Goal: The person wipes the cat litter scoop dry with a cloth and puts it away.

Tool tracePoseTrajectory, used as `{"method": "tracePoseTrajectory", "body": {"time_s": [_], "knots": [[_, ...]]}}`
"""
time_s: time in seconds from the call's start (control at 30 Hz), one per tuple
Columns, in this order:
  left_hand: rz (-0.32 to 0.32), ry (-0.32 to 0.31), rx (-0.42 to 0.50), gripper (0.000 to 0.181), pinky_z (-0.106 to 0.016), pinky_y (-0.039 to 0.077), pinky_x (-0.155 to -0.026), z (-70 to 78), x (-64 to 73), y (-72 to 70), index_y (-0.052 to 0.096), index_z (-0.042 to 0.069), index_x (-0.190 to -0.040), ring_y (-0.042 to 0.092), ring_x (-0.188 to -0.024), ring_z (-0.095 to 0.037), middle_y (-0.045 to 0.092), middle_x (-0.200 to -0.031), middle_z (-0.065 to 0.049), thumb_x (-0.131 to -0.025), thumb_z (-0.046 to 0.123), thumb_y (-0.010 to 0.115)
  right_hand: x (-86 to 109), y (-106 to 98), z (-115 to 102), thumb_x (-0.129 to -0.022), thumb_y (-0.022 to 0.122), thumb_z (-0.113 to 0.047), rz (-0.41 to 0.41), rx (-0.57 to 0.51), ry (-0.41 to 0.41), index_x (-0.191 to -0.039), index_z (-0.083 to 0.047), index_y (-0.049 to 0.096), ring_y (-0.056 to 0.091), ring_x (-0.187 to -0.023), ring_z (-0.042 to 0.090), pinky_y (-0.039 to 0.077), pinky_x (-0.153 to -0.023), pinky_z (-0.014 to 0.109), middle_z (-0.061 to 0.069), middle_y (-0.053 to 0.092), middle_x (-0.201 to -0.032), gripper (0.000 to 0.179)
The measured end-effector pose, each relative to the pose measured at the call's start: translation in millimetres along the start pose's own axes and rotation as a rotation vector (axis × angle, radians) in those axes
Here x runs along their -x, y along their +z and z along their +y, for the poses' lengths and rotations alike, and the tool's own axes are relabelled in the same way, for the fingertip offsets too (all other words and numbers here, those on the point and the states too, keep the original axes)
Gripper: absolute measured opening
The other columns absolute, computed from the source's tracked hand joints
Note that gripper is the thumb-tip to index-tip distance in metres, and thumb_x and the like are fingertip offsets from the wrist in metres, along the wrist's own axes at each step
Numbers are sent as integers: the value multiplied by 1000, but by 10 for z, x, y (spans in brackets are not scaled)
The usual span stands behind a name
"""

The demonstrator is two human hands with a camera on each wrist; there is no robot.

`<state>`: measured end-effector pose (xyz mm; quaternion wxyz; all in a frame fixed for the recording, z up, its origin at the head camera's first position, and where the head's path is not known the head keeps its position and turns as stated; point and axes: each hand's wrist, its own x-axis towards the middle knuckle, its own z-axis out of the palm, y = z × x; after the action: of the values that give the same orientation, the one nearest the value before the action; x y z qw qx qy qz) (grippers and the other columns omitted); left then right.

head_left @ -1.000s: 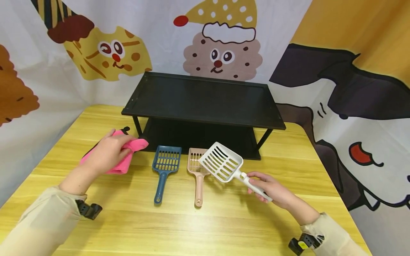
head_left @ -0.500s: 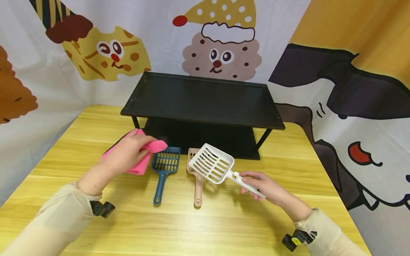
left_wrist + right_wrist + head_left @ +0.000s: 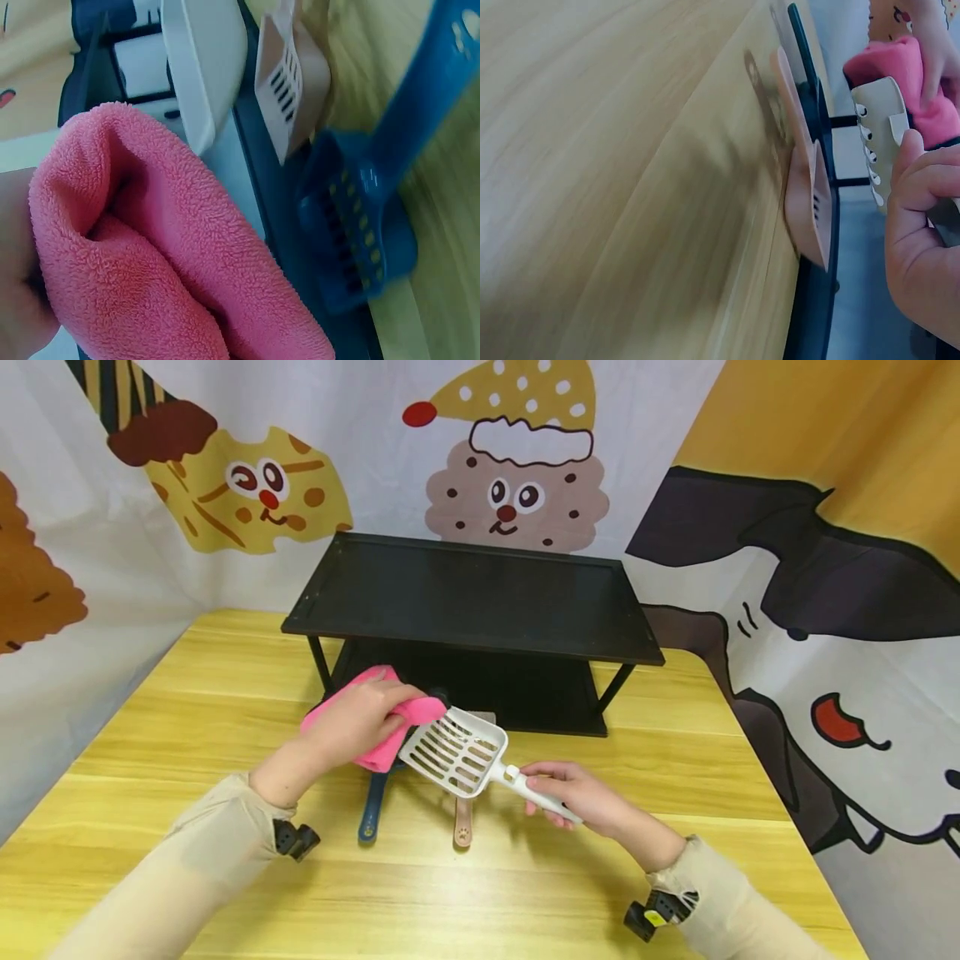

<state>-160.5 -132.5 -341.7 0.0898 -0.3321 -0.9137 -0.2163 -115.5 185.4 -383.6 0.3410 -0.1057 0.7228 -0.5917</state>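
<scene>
In the head view my left hand (image 3: 341,722) grips a pink cloth (image 3: 382,752), which is bunched up and fuzzy in the left wrist view. My right hand (image 3: 573,793) holds a white slotted litter scoop (image 3: 465,752) by its handle, raised over the table. The cloth's edge meets or overlaps the far left side of the scoop's head; I cannot tell if they touch. Below lie a blue litter scoop (image 3: 372,806), its head mostly hidden by the cloth, and a pink-beige litter scoop (image 3: 463,822), its head mostly behind the white one.
A black two-tier rack (image 3: 480,602) stands at the back of the wooden table (image 3: 450,902). Its lower shelf (image 3: 525,689) lies just behind the scoops. A printed curtain (image 3: 360,410) hangs behind and beside the table.
My left hand has carried the pink cloth rightward to the white scoop. My right hand has brought that scoop leftward. The blue and pink-beige scoops have stayed in place.
</scene>
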Motion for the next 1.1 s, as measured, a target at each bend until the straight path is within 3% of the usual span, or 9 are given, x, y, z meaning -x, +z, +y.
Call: {"method": "tracePoseTrajectory", "body": {"time_s": [0.17, 0.37, 0.5, 0.6, 0.67, 0.77, 0.93, 1.1], "knots": [[-85, 79, 61, 26, -27, 53, -78, 136, -62, 174, 67, 9, -108, 61, -81, -12, 70, -96, -2, -82, 8, 70, -66, 76, -53, -99, 44, -21, -13, 6, -9, -131, 11, 40, 46, -46, 2, 35, -41, 15, -3, 65, -75, 46], [-224, 178, 21, 29, -23, 51, -76, 218, -73, 332, 66, 11, -113, 61, -79, -9, 69, -92, 3, -87, 23, 67, -99, 99, -117, -98, 44, -19, 19, -3, -13, -130, 12, 42, 43, -46, 1, 33, -40, 14, -3, 64, -73, 45], [-336, 139, 52, 37, -25, 47, -76, 254, -61, 296, 60, 8, -124, 56, -80, -12, 66, -90, 1, -91, 24, 58, -90, 71, -125, -99, 43, -17, 13, -51, -25, -130, 15, 40, 43, -46, 1, 32, -41, 13, -4, 64, -73, 45], [-369, 113, 82, 38, -26, 46, -77, 267, -68, 258, 58, 7, -126, 55, -82, -13, 66, -96, -1, -92, 21, 57, -73, 48, -116, -99, 42, -16, 2, -91, -50, -130, 18, 37, 42, -46, 0, 31, -41, 12, -5, 64, -73, 46], [-352, 125, 76, 35, -26, 49, -78, 271, -84, 255, 61, 7, -123, 57, -84, -13, 68, -103, -3, -90, 20, 61, -64, 39, -108, -99, 41, -16, 1, -114, -58, -131, 18, 36, 42, -46, 0, 31, -40, 12, -5, 64, -73, 47], [-273, 164, 20, 26, -26, 51, -75, 267, -112, 273, 68, 8, -110, 61, -79, -12, 70, -96, -1, -86, 18, 67, -64, 25, -98, -99, 41, -16, -8, -139, -69, -132, 18, 34, 42, -46, 0, 31, -41, 12, -6, 64, -73, 48], [-104, 225, -202, 4, -25, 52, -66, 255, -155, 284, 71, 13, -84, 60, -66, -9, 67, -74, 3, -83, 11, 69, -74, -10, -111, -99, 41, -15, 7, -143, -101, -133, 19, 33, 42, -47, 0, 31, -41, 12, -6, 65, -73, 48], [7, 270, -379, 13, -25, 49, -61, 240, -170, 241, 67, 12, -76, 56, -60, -11, 61, -65, 3, -77, -1, 68, -52, -61, -148, -98, 42, -13, 55, -107, -115, -132, 18, 35, 42, -47, 2, 31, -42, 13, -5, 65, -73, 46]]}}
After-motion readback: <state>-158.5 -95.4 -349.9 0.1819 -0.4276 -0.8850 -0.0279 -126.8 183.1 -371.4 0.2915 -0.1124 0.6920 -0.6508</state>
